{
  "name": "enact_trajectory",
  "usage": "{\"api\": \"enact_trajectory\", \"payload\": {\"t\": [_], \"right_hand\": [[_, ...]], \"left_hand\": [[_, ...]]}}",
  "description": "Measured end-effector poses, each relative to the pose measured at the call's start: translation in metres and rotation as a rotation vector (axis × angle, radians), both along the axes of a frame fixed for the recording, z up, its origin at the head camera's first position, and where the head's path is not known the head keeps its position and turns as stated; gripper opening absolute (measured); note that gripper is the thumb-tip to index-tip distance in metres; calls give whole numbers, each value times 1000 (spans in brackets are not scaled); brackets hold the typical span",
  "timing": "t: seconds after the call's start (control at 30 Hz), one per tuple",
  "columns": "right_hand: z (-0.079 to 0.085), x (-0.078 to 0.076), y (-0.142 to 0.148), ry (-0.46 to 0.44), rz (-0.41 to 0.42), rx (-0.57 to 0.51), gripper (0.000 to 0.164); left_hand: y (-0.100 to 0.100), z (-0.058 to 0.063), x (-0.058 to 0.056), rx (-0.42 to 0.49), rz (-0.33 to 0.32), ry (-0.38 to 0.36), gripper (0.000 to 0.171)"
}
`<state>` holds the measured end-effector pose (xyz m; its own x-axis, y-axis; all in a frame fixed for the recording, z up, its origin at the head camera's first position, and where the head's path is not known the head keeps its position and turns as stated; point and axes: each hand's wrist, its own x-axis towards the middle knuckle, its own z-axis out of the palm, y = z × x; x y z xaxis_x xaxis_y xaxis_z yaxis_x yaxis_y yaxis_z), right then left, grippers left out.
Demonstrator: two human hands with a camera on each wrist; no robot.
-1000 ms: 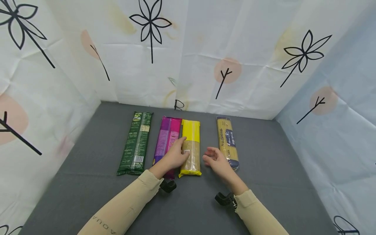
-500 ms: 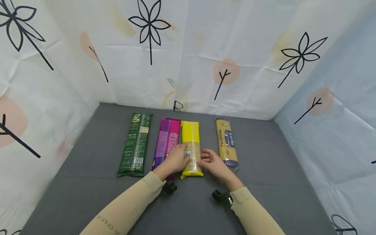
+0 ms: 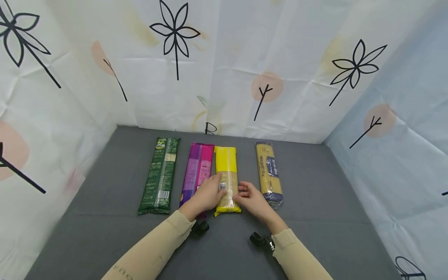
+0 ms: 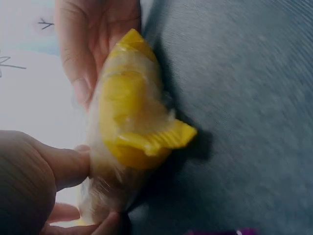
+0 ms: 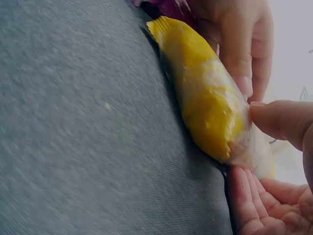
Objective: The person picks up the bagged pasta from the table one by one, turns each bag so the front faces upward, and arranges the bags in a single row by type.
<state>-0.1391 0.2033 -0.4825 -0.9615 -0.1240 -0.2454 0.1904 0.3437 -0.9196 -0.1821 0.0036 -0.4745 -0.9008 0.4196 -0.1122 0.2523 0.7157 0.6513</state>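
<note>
A yellow spaghetti pack (image 3: 229,190) with a clear window lies between my hands on the grey cloth. My left hand (image 3: 207,193) holds its left edge, thumb on top and fingers at the side, as the left wrist view shows. From the right, my right hand (image 3: 254,199) pinches the opposite edge, its thumb (image 5: 279,117) on the upper face and its fingers (image 5: 249,200) low along the side. Just left of it lies a purple and pink pack (image 3: 196,171), partly covered by my left hand and wrist.
A dark green spaghetti pack (image 3: 160,175) lies at the far left. To the right is a clear spaghetti pack with a blue label (image 3: 268,171), close to my right hand. Patterned white curtains (image 3: 231,46) border the grey tabletop (image 3: 315,202) at the back and sides.
My right hand has moved left from beside the yellow spaghetti pack to its right edge. My left hand has slid nearer along the left edge. The pack's near end has shifted slightly right.
</note>
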Motion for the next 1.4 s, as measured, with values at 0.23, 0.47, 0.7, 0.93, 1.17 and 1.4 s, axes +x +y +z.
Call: {"api": "enact_trajectory", "payload": {"t": [0.23, 0.47, 0.7, 0.93, 1.17, 1.4], "right_hand": [[3, 7, -10, 43, -46, 59, 73], [3, 5, -18, 22, -33, 75, 84], [5, 0, -17, 18, 35, 93, 83], [4, -1, -13, 58, 93, 89, 73], [14, 3, -16, 80, 181, 16, 75], [12, 5, -10, 63, 191, 8, 87]], "left_hand": [[2, 5, -7, 98, 62, -8, 72], [11, 8, -41, 150, 133, -33, 74], [11, 12, -61, 412, 252, -260, 77], [14, 12, -62, 535, 222, -346, 82], [9, 3, -62, 650, 250, -375, 90], [7, 2, -55, 643, 272, -308, 87]]}}
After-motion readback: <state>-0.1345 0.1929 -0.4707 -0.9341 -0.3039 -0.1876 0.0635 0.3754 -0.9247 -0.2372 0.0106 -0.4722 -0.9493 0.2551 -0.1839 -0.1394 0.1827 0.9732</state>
